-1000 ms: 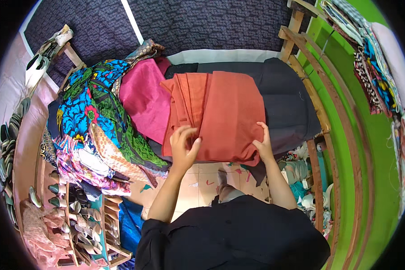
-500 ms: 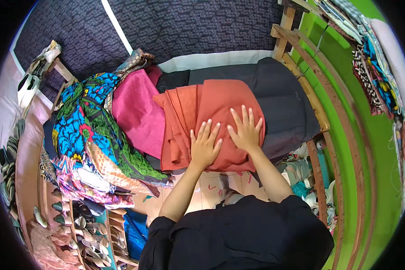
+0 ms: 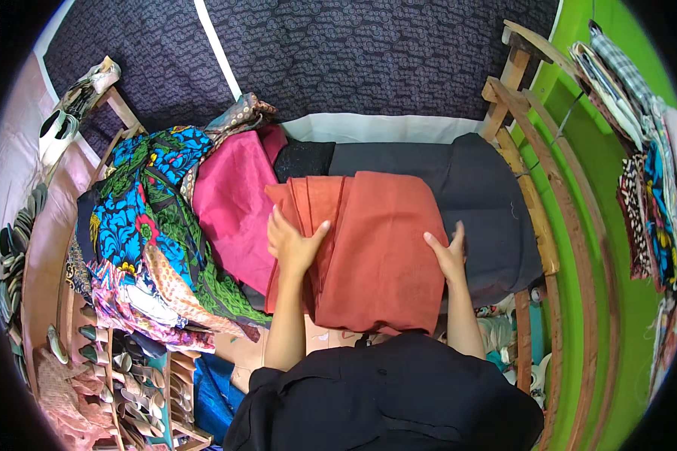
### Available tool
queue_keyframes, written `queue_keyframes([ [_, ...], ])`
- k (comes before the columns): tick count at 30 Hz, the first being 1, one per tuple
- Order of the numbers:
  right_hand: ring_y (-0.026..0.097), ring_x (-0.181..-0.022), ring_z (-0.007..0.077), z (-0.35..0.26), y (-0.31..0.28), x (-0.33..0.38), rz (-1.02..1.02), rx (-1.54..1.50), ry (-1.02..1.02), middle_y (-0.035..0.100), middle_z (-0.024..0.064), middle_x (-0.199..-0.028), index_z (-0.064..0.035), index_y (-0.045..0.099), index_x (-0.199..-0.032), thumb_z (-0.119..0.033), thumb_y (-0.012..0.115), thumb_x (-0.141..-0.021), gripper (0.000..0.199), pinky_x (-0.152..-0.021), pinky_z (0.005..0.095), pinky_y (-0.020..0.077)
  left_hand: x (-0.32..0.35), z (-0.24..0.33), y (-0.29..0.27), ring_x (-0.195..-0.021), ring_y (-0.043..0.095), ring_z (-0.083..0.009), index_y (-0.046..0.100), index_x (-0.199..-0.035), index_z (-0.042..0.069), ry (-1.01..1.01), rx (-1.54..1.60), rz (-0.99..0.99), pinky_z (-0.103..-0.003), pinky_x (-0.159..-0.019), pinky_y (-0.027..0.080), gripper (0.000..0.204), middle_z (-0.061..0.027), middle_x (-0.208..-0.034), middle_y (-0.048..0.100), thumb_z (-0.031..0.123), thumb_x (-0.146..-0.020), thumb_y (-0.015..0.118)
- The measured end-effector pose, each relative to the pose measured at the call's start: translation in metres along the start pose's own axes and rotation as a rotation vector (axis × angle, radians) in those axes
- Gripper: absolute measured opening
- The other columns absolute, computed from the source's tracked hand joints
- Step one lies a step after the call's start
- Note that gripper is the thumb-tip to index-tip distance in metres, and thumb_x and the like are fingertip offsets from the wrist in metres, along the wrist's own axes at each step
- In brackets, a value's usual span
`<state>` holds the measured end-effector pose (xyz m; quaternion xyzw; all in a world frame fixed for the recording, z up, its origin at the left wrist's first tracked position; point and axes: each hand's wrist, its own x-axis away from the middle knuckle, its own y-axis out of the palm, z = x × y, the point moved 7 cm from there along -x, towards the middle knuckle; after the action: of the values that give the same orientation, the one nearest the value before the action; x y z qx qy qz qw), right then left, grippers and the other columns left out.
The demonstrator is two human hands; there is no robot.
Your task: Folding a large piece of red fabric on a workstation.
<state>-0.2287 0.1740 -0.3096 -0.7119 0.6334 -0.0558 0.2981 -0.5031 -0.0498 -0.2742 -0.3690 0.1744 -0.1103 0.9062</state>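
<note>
An orange-red cloth [image 3: 387, 248], partly folded, lies on a dark cloth-covered table [image 3: 489, 203] in front of me. Its near edge hangs toward my body, and loose pleats run down its left part. My left hand [image 3: 292, 244] rests at the left side of the cloth, thumb and fingers spread apart. At the right edge is my right hand [image 3: 450, 255], its thumb on or close to the cloth and its fingers stretched out over the dark cover. Neither hand grips the fabric visibly. A bright pink cloth [image 3: 233, 199] lies just left of the orange-red one.
Patterned blue and green fabrics [image 3: 143, 203] are heaped on the left. Wooden rails [image 3: 560, 210] stand along the right, before a green wall. Folded cloths [image 3: 639, 165] hang at the far right. Shoes [image 3: 139, 391] fill a rack at lower left. A dark patterned curtain [image 3: 361, 60] covers the back.
Both hands have moved apart from the middle of the orange-red cloth to its left and right sides. The cloth's near edge now sits closer to my body, and the view has shifted.
</note>
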Motion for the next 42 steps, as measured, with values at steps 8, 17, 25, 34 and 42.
queue_keyframes([
  [8, 0.026, -0.125, 0.0298, -0.015, 0.054, 0.01, -0.646, -0.292, 0.234, 0.033, 0.0185, -0.131, -0.0028, 0.032, -0.129, -0.048, 0.06, -0.073, 0.078, -0.102, 0.0466, 0.0125, -0.01, -0.008, 0.015, -0.105, 0.052, -0.0291, 0.033, -0.126, -0.005, -0.088, 0.058, -0.286, -0.037, -0.095, 0.033, 0.095, -0.0176, -0.112, 0.055, 0.046, -0.058, 0.075],
  [17, 0.041, -0.114, 0.0256, -0.011, 0.049, 0.007, -0.611, -0.686, 0.429, 0.04, 0.0165, -0.123, -0.0001, 0.028, -0.127, -0.019, 0.075, -0.063, 0.082, -0.092, 0.035, 0.0381, 0.009, 0.013, 0.055, -0.114, 0.042, -0.0201, 0.029, -0.13, -0.001, -0.029, 1.074, -0.767, -0.031, -0.094, 0.036, 0.072, -0.0096, -0.125, 0.043, 0.017, -0.073, 0.07],
  [25, 0.051, -0.103, 0.0193, -0.036, 0.022, 0.033, -0.381, -0.771, 0.323, 0.052, 0.0105, -0.112, -0.0014, 0.043, -0.118, -0.014, 0.071, -0.067, 0.06, -0.088, 0.0306, 0.0401, 0.013, -0.01, 0.063, -0.104, 0.05, -0.0241, 0.035, -0.122, -0.004, -0.111, 0.999, -0.74, -0.034, -0.09, 0.041, 0.071, -0.0127, -0.117, 0.049, -0.004, -0.06, 0.069],
  [34, 0.05, -0.104, 0.0181, -0.043, -0.035, 0.107, -0.099, -0.947, 0.174, 0.052, 0.0093, -0.112, -0.0006, 0.041, -0.12, -0.005, 0.069, -0.068, 0.059, -0.09, 0.0308, 0.0383, 0.051, 0.006, 0.035, -0.101, 0.052, -0.0256, 0.036, -0.122, -0.004, -0.175, 1.047, -0.879, -0.033, -0.085, 0.045, 0.069, -0.014, -0.114, 0.05, -0.008, -0.059, 0.064],
  [42, 0.049, -0.106, 0.0192, -0.055, -0.141, 0.184, 0.261, -0.975, 0.182, 0.05, 0.0098, -0.114, 0.0002, 0.035, -0.123, 0.0, 0.07, -0.066, 0.066, -0.091, 0.0328, 0.0394, 0.114, 0.077, 0.023, -0.1, 0.053, -0.0251, 0.037, -0.123, -0.002, -0.076, 1.144, -1.251, -0.036, -0.086, 0.044, 0.069, -0.0127, -0.111, 0.052, -0.008, -0.06, 0.062],
])
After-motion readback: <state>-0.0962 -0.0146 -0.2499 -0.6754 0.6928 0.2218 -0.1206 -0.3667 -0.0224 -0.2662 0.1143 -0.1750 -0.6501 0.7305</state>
